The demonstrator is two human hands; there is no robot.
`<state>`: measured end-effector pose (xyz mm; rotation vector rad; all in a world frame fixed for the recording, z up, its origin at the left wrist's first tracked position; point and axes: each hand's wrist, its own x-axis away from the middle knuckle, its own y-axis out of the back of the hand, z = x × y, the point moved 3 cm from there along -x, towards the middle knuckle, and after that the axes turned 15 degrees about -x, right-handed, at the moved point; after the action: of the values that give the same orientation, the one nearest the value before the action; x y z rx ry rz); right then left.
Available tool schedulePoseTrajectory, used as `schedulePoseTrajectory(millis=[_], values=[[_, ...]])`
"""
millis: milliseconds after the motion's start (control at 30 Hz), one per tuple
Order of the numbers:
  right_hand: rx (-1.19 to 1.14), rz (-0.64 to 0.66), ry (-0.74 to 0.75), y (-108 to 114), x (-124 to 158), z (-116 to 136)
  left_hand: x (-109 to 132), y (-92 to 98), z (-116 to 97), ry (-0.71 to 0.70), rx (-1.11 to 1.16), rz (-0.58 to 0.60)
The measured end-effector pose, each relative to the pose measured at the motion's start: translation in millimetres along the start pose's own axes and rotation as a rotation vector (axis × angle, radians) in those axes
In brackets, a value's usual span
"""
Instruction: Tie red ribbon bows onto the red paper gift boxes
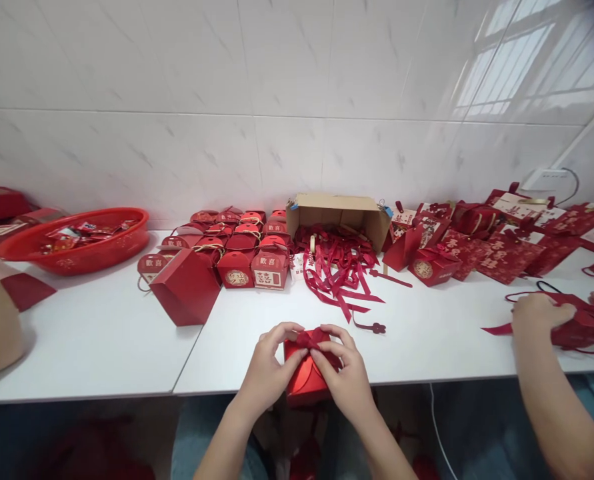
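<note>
I hold a small red gift box (304,380) at the near edge of the white table (417,333), just in front of me. My left hand (269,363) grips its left side, fingers pinched at the top. My right hand (344,367) pinches a dark red ribbon (317,339) bunched on the box's top. Both hands are closed on the box and ribbon.
Finished red boxes (241,247) stand at the back, a larger red box (187,287) beside them. A cardboard box (339,217) spills red ribbons (341,273). A red basket (77,240) is left. Red bags (501,247) lie right, where another person's hand (539,313) holds one.
</note>
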<state>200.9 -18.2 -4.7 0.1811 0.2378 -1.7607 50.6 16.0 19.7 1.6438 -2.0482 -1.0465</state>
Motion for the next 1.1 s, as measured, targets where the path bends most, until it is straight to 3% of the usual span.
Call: schedulePoseTrajectory(millis=[300,733,900,1000,1100], values=[[-0.035,-0.002,-0.089,2,0,-4,1,-12.4,3,0.008,0.131,-0.085],[-0.025,0.151,-0.009,3,-2,-2,-9,-17.1,0,-0.034,0.250,-0.049],[-0.049,0.131,-0.009,-2,3,-2,-2,-5.0,1,-0.010,0.162,-0.189],[-0.015,0.132,-0.008,-4,6,-1,7,-0.4,-3,-0.054,0.001,-0.087],[0.042,0.166,0.014,-2,7,3,11,0.7,-4,-0.057,-0.006,-0.039]])
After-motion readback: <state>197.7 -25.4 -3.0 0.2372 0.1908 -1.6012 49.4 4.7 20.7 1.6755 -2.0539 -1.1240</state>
